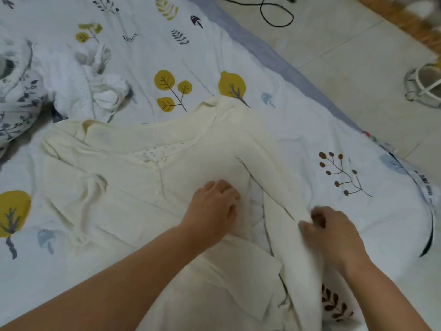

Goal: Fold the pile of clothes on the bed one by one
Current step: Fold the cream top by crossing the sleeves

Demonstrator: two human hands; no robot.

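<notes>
A cream long-sleeved top [133,182] with small buttons lies spread across the bed, neckline toward the far side. My left hand [213,206] presses down on its body near the right armpit, fingers curled under against the cloth. My right hand [334,232] grips the right sleeve [269,168], which runs from the shoulder down to the near edge; thumb and fingers pinch the sleeve's edge. A heap of other clothes [78,84], white and flower-printed, lies at the far left.
The bed sheet [322,120] is white with printed yellow trees, mushrooms and twigs. Its grey edge runs diagonally at the right, with tiled floor [358,56] beyond. A black cable [276,15] and a white basket [424,84] are on the floor.
</notes>
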